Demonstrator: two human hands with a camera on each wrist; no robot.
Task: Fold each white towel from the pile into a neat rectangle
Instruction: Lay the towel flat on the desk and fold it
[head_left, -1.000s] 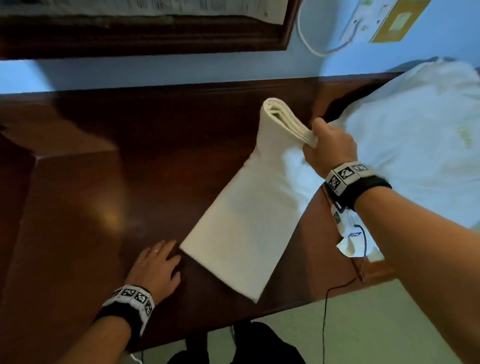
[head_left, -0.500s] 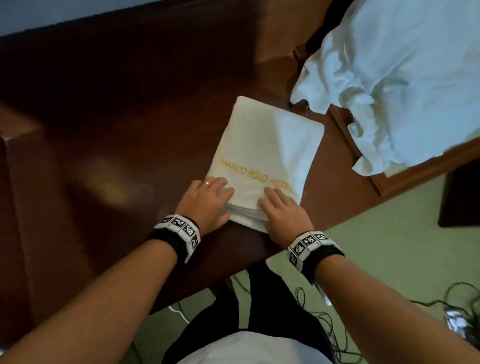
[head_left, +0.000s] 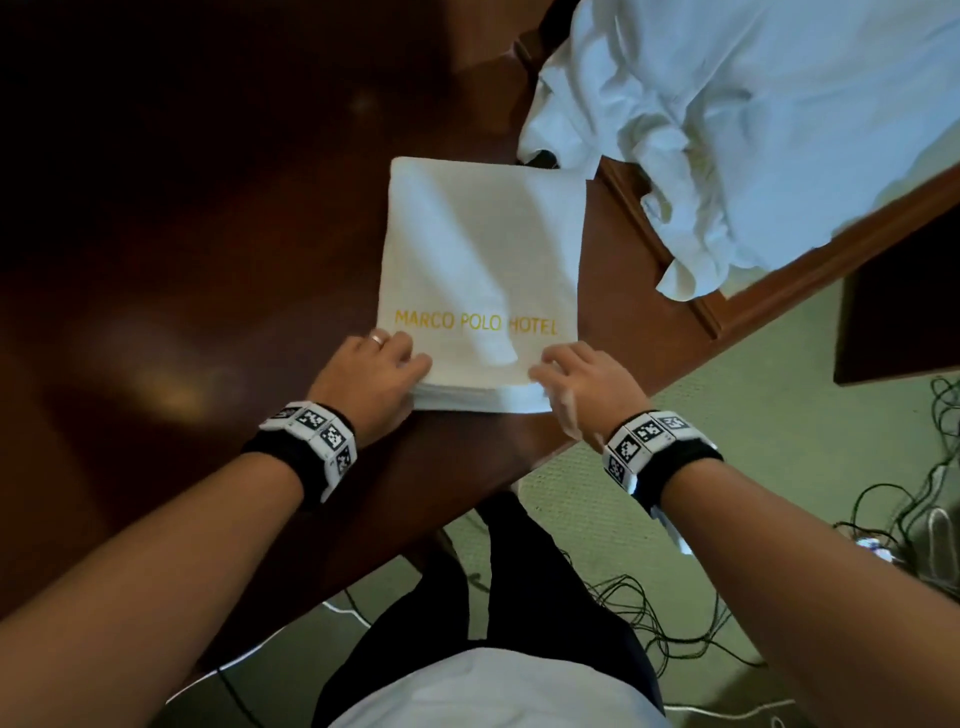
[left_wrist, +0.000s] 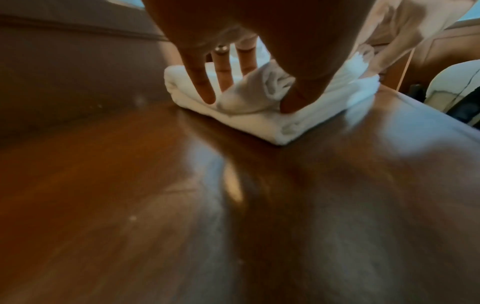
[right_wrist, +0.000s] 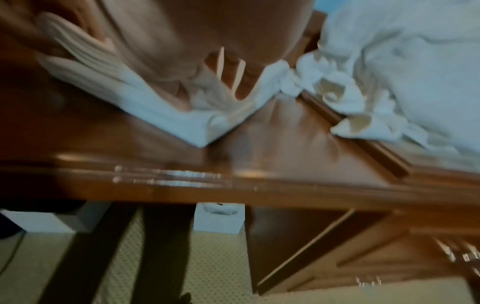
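folded white rectangular towel w/ yellow "marco polo hotel" lettering (head_left: 483, 270) is lying flat on dark polished wooden table (head_left: 208, 260), near its front edge. left hand (head_left: 371, 371) is pinching towel's near-left corner, thumb under the layers. right hand (head_left: 582, 387) is gripping near-right corner. crumpled pile of white towels (head_left: 753, 119) is sitting just beyond, to the right.

Bare dark wooden tabletop (head_left: 171, 249) lies open to your left and beyond the folded towel (head_left: 480, 249). To your right, the heaped pile of white towels (head_left: 753, 119) crowds its far corner, nearly touching.
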